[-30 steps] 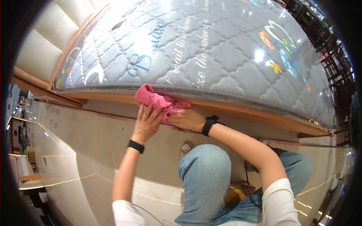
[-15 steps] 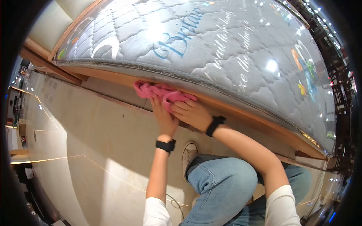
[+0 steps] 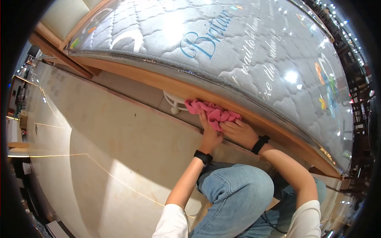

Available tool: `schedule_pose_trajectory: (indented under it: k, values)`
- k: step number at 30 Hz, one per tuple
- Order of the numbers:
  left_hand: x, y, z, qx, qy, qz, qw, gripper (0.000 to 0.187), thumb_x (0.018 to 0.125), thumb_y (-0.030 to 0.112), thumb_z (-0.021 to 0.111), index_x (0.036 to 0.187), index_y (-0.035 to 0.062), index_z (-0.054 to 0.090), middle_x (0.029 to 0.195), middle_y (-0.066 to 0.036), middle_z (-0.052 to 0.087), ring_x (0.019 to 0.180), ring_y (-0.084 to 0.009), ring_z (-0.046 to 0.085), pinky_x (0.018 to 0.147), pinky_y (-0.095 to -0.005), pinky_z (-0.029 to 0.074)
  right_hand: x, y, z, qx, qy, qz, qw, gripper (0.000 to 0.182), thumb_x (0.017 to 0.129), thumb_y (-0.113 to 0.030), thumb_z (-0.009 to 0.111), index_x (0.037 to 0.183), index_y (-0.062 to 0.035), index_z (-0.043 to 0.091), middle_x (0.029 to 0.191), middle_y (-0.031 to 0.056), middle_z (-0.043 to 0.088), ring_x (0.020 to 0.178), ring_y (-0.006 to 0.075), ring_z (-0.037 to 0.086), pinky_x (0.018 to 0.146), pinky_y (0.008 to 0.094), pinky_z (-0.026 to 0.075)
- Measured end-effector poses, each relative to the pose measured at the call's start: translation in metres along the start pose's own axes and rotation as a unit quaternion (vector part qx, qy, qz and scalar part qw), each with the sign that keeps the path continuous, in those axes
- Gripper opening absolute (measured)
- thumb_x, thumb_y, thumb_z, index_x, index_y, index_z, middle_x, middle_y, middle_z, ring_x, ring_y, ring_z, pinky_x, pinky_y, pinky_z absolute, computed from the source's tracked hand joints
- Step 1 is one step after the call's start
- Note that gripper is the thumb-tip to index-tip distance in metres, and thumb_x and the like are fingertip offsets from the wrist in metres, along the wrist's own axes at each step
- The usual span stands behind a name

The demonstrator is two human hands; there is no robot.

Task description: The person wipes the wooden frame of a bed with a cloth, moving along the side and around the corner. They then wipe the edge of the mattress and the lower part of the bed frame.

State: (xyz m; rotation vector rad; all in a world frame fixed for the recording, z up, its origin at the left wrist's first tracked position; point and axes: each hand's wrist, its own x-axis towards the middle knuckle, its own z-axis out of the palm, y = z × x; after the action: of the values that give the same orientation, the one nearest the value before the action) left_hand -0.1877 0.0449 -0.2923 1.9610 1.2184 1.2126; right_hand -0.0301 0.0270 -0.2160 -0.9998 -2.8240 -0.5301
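A crumpled pink cloth [image 3: 214, 112] lies against the wooden side rail [image 3: 158, 81] of a bed. My left hand [image 3: 210, 134] grips the cloth from below, near its middle. On the cloth's right end, my right hand [image 3: 240, 133] has its fingers bent over the fabric, pressing it to the rail. Both hands are close together, and each wrist wears a black band. Above the rail rests a grey quilted mattress [image 3: 158, 43] under clear plastic, printed with lettering.
Under the rail a white round-framed object [image 3: 174, 104] shows partly, left of the cloth. A wooden bed leg [image 3: 65, 55] stands at the far left. Beige floor [image 3: 119, 131] spreads below the bed. My bent knee [image 3: 250, 182] in jeans is close beneath my arms.
Both hands and the pink cloth have moved right along the rail. The white object under the bed has come into sight. The view has shifted slightly.
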Motion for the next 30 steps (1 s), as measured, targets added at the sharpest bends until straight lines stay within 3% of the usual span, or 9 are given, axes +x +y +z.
schedule_pose_trajectory:
  k: [5, 7, 11, 14, 20, 23, 26, 30]
  values:
    - [0.004, -0.005, 0.009, -0.118, 0.072, -0.043, 0.989, 0.086, 0.072, 0.000, 0.061, 0.141, -0.0026, 0.010, 0.148, -0.025, 0.003, 0.137, -0.0395, 0.012, 0.110, -0.0388, 0.017, 0.012, 0.002, 0.005, -0.026, -0.014, -0.027, 0.999, 0.032, 0.075, -0.017, 0.052, 0.104, -0.0092, 0.062, 0.121, 0.0000, 0.053, 0.115, 0.0131, 0.045, 0.095, 0.0295, 0.035]
    - [0.010, -0.029, -0.001, -0.133, 0.077, -0.071, 0.986, 0.079, 0.075, 0.000, 0.059, 0.141, -0.0022, 0.014, 0.146, -0.023, 0.014, 0.133, -0.0351, 0.023, 0.108, -0.0370, 0.022, 0.044, 0.002, 0.007, -0.019, -0.008, -0.025, 0.999, 0.032, 0.075, -0.017, 0.052, 0.104, -0.0089, 0.062, 0.121, 0.0004, 0.053, 0.115, 0.0136, 0.045, 0.095, 0.0296, 0.035]
    - [0.026, -0.078, -0.035, -0.149, 0.079, -0.111, 0.979, 0.058, 0.081, 0.002, 0.055, 0.134, -0.0011, 0.032, 0.133, -0.020, 0.041, 0.121, -0.0301, 0.043, 0.102, -0.0362, 0.032, 0.103, -0.003, 0.011, 0.017, 0.048, 0.001, 0.999, 0.031, 0.074, -0.016, 0.052, 0.102, -0.0070, 0.062, 0.120, 0.0011, 0.054, 0.115, 0.0143, 0.044, 0.097, 0.0298, 0.033]
    - [0.048, -0.066, -0.069, -0.149, 0.107, -0.120, 0.976, 0.035, 0.085, 0.009, 0.055, 0.118, -0.0008, 0.050, 0.113, -0.013, 0.058, 0.105, -0.0242, 0.055, 0.090, -0.0340, 0.043, 0.130, -0.006, 0.018, 0.032, 0.092, 0.016, 0.995, 0.030, 0.073, -0.016, 0.052, 0.100, -0.0067, 0.063, 0.117, 0.0010, 0.054, 0.114, 0.0142, 0.044, 0.098, 0.0292, 0.033]
    - [0.039, -0.055, -0.064, -0.301, 0.090, -0.232, 0.921, 0.037, 0.086, 0.010, 0.055, 0.121, 0.0002, 0.049, 0.119, -0.011, 0.055, 0.110, -0.0211, 0.051, 0.094, -0.0334, 0.040, 0.120, -0.012, 0.014, 0.043, 0.040, 0.035, 0.998, 0.031, 0.079, -0.016, 0.049, 0.106, -0.0075, 0.061, 0.124, 0.0027, 0.052, 0.119, 0.0156, 0.043, 0.101, 0.0328, 0.031]
    - [0.014, -0.069, -0.034, -0.355, 0.009, -0.290, 0.889, 0.037, 0.087, 0.012, 0.054, 0.122, 0.0032, 0.048, 0.115, -0.007, 0.055, 0.104, -0.0177, 0.053, 0.079, -0.0301, 0.048, 0.090, -0.010, 0.010, 0.064, 0.019, 0.025, 0.997, 0.031, 0.080, -0.016, 0.049, 0.107, -0.0074, 0.061, 0.125, 0.0029, 0.052, 0.119, 0.0161, 0.043, 0.103, 0.0344, 0.030]
    - [0.002, -0.057, -0.010, -0.375, 0.006, -0.297, 0.878, 0.040, 0.083, 0.007, 0.054, 0.122, 0.0009, 0.049, 0.121, -0.009, 0.053, 0.111, -0.0206, 0.049, 0.096, -0.0315, 0.038, 0.067, -0.001, -0.004, 0.061, 0.019, -0.002, 0.998, 0.037, 0.073, -0.017, 0.055, 0.108, -0.0039, 0.060, 0.120, 0.0046, 0.053, 0.116, 0.0165, 0.045, 0.104, 0.0330, 0.030]
    - [-0.001, -0.063, -0.002, -0.498, 0.048, -0.290, 0.816, 0.044, 0.082, 0.004, 0.052, 0.125, 0.0015, 0.045, 0.125, -0.009, 0.049, 0.113, -0.0189, 0.048, 0.096, -0.0306, 0.038, 0.072, 0.000, -0.002, 0.065, -0.004, 0.002, 0.998, 0.036, 0.077, -0.016, 0.052, 0.110, -0.0049, 0.059, 0.127, 0.0052, 0.051, 0.121, 0.0171, 0.043, 0.106, 0.0357, 0.028]
